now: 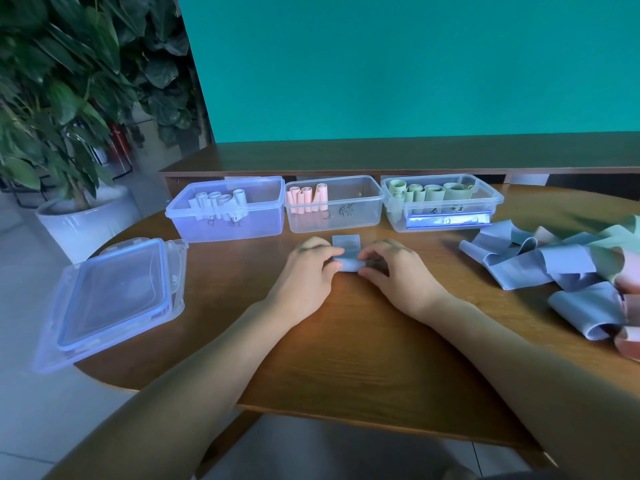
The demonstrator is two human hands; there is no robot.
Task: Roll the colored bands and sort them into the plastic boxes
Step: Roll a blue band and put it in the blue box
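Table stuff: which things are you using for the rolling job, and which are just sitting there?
For the job:
- blue band, pinched by left hand and right hand
- blue box, pink box, green box
- band pile

Just sitting:
- lids
- plant

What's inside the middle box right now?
The middle box holds pink rolls standing bunched at its left end; the rest of its floor looks bare. About five show, but any behind them are hidden, so the count is uncertain.
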